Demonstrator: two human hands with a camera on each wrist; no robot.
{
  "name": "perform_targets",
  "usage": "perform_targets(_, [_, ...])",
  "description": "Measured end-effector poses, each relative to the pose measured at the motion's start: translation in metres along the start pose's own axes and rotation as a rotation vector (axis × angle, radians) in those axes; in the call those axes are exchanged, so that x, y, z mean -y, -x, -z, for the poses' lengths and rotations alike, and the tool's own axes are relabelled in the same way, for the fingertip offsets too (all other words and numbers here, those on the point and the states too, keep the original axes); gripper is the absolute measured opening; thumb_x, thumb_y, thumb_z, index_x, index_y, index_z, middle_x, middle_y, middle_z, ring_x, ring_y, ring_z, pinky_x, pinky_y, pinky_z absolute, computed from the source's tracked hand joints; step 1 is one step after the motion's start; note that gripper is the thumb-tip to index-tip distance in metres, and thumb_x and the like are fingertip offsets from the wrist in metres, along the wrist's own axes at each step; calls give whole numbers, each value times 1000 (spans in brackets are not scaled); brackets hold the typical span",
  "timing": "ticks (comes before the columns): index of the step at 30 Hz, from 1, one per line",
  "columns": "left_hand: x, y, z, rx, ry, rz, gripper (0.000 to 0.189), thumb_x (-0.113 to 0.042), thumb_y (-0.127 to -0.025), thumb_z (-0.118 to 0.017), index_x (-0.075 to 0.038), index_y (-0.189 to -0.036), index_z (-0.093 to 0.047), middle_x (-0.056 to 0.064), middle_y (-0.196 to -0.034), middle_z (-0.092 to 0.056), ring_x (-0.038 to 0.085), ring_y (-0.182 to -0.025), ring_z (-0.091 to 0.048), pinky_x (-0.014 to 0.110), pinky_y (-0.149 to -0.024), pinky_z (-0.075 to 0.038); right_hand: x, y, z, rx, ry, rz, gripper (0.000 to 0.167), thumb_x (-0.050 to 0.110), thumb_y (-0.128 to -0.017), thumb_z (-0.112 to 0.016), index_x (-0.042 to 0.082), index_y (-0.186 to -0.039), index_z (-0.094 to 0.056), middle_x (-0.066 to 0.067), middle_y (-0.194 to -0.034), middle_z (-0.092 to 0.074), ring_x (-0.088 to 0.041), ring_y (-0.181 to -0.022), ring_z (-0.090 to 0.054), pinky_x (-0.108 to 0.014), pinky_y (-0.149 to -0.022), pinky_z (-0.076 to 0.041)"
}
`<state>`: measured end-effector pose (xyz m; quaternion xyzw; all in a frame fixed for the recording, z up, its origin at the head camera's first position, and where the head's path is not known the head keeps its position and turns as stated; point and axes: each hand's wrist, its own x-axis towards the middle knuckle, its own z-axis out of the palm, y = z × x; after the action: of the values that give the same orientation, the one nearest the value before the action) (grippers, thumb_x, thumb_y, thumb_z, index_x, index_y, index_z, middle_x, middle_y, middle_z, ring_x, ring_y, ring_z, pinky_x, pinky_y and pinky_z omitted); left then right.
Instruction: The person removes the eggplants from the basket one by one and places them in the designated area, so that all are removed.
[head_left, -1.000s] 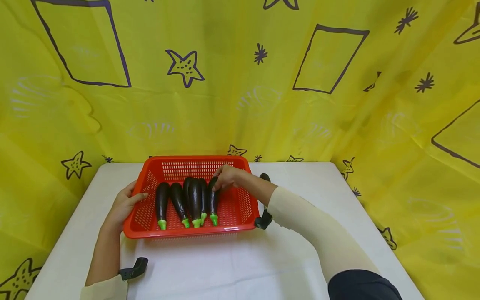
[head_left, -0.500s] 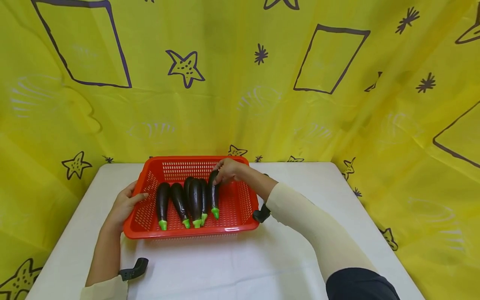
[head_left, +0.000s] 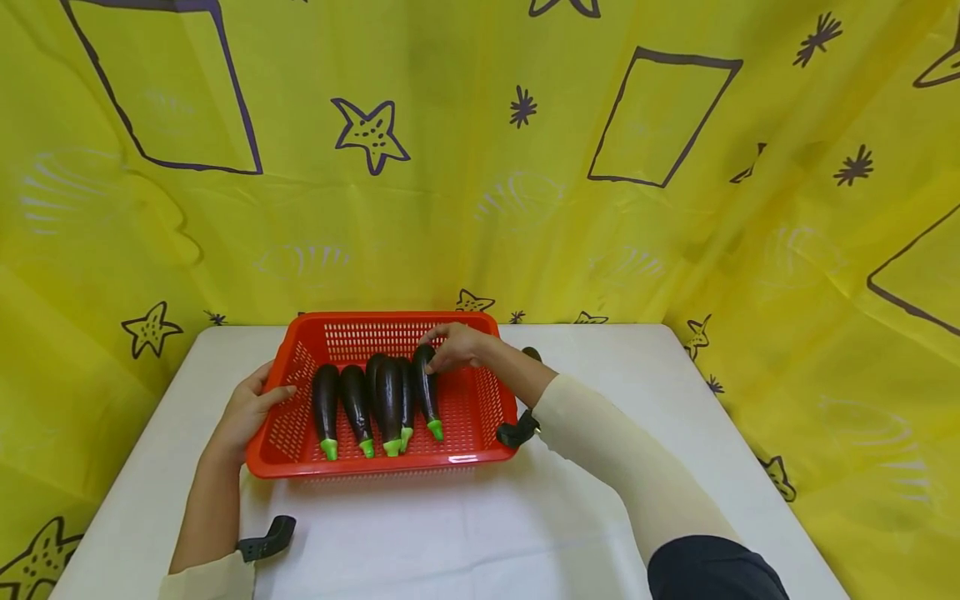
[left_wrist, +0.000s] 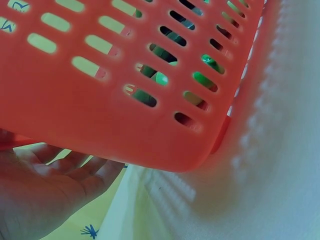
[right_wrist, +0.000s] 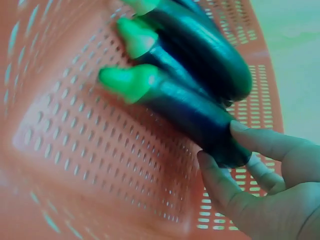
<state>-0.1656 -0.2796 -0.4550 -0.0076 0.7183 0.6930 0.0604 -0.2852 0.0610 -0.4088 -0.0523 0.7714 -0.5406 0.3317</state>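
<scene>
A red plastic basket with slotted walls holds several dark purple eggplants with green stem ends, lying side by side. My left hand grips the basket's left rim, thumb over the top; the left wrist view shows its fingers beneath the rim, against the outer wall. At the right of the row, my right hand pinches the rounded far end of one eggplant. In the right wrist view, thumb and fingers close round that end of the eggplant, its green stem pointing away from the hand.
The basket stands on a white table. Partly behind my right forearm, another dark rounded end shows outside the basket. A yellow patterned curtain hangs behind and along the sides. Dark curved wrist mounts stick out from both arms.
The held eggplant rose slightly, then came back down and left, its stem end swinging to the right. The neighbouring eggplants shifted a little. My left hand stays on the rim.
</scene>
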Motion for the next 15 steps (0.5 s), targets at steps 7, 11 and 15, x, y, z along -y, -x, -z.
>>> perform_targets(7, [2, -1, -1, -7, -13, -3, 64, -8, -106, -53, 3, -162, -25, -4, -122, -59, 6, -95, -67, 28, -80, -61, -16, -5, 5, 29, -31, 54, 53, -17, -89, -71, -2, -139, -60, -27, -139, -53, -39, -118, -65, -48, -99, -55])
perform_targets(11, [2, -1, -2, -12, -18, 0, 63, -8, -106, -53, 4, -161, -26, -2, -123, -59, 6, -95, -67, 27, -80, -60, -19, -5, 5, 26, -49, 47, 52, -18, -89, -70, -3, -138, -60, -28, -133, -58, -34, -110, -68, -44, -96, -58])
perform_targets(15, [2, -1, -2, -16, -26, 5, 64, -8, -107, -54, 4, -162, -25, 0, -126, -57, 6, -96, -66, 27, -80, -60, -21, -6, 3, 41, -27, 36, 50, -17, -89, -72, -4, -136, -60, -27, -131, -58, -26, -93, -70, -42, -94, -59])
